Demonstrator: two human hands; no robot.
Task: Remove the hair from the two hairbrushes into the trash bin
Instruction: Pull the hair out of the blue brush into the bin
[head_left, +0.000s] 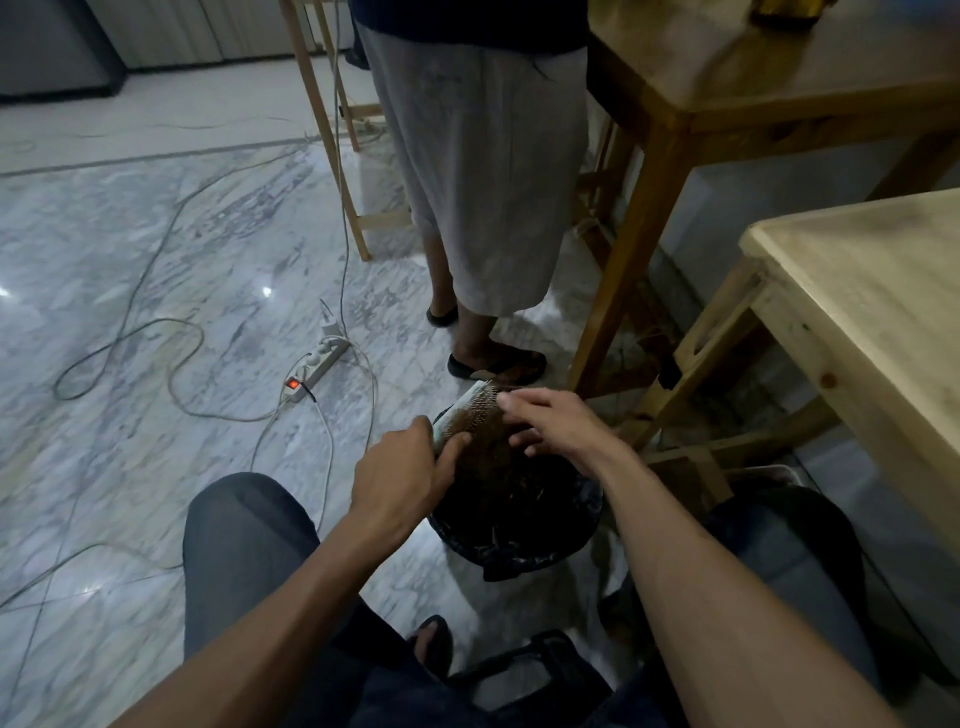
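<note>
My left hand (402, 475) gripped the hairbrush (470, 413) low, holding it over the trash bin (514, 540). My right hand (553, 423) was loosely spread, fingertips on the bristles, plucking brown hair. Risk, I judged: strands drifting past the rim onto the marble floor (156, 260) if pulled sideways. Second brush not seen.

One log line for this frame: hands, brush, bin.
left hand: holds hairbrush | right hand: fingers on bristles | trash bin: below brush

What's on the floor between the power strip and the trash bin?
In the head view, only bare marble floor crossed by a thin pale cable lies between the power strip and the trash bin.
</note>
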